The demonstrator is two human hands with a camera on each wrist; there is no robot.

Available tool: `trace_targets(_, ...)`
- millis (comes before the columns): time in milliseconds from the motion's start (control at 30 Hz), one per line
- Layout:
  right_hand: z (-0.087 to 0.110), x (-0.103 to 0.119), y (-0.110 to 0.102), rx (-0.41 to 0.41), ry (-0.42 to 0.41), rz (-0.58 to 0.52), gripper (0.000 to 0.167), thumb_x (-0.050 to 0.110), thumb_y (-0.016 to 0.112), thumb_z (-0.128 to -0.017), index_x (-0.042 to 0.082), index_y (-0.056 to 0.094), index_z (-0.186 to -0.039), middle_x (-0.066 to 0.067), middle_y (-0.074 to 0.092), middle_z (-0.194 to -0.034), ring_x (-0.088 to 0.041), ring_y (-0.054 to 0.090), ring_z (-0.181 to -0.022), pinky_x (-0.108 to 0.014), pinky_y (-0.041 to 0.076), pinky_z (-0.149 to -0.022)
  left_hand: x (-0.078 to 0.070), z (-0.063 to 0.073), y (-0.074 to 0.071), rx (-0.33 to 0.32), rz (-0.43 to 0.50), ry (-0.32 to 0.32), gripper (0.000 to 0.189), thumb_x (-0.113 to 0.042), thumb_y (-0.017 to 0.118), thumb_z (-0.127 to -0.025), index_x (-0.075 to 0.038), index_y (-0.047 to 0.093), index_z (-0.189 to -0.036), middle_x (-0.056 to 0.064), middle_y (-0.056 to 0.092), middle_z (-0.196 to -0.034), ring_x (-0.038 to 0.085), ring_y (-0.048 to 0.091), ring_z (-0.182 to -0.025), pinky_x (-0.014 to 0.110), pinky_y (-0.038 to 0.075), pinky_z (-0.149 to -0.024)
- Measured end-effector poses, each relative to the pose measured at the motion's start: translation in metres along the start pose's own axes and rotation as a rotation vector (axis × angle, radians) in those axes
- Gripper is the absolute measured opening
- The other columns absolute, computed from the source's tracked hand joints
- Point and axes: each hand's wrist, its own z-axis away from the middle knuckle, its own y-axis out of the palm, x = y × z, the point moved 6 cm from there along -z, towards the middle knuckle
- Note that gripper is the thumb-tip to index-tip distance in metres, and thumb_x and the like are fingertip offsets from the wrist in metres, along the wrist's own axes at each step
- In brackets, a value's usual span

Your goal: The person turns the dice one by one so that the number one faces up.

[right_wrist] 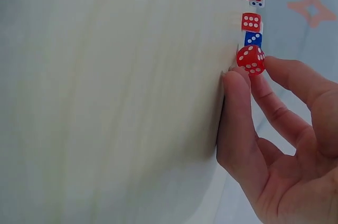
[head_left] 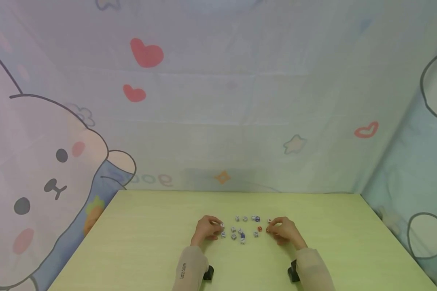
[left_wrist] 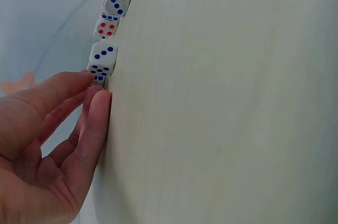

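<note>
My left hand (head_left: 206,228) pinches a white die (left_wrist: 99,80) between thumb and forefinger at the left end of the scattered dice; it is mostly hidden. Right beside those fingertips sits another white die (head_left: 223,234), showing blue pips. Across the group, my right hand (head_left: 285,230) has thumb and forefinger at the sides of a red die (right_wrist: 251,60) with white pips, pinching it. A second red die (head_left: 260,229) lies just to its left. Beyond the right fingertips is a white die (head_left: 269,220).
Several white dice (head_left: 234,237) are spread between the hands, with a blue die (head_left: 242,235) and another blue die (head_left: 257,219) among them. They lie on a pale wooden table (head_left: 138,242). A printed cloth (head_left: 218,101) hangs along its back edge.
</note>
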Motion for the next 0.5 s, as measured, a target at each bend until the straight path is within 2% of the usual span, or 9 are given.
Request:
trace_targets(333, -0.0030, -0.0034, 0.0015, 0.020, 0.020, -0.019, 0.020, 0.017, 0.059, -0.084, 0.002, 0.062, -0.097, -0.008, 0.060, -0.068, -0.012, 0.054, -0.051, -0.027, 0.051, -0.045, -0.0006, 0.0005, -0.0009, -0.011, 0.002, 0.001, 0.021, -0.008, 0.066, -0.078, -0.003, 0.066, -0.098, 0.009, 0.066, -0.077, 0.008, 0.056, -0.053, 0.024, 0.053, -0.049)
trace_targets(500, -0.0039, -0.0037, 0.0019, 0.013, 0.019, -0.018, 0.018, 0.015, 0.063, -0.080, 0.005, 0.062, -0.095, -0.011, 0.059, -0.079, -0.014, 0.055, -0.057, -0.027, 0.051, -0.046, -0.0016, 0.0014, -0.0015, -0.013, -0.003, 0.004, 0.022, -0.009, 0.065, -0.078, -0.003, 0.066, -0.099, 0.009, 0.066, -0.078, 0.008, 0.056, -0.053, 0.023, 0.053, -0.049)
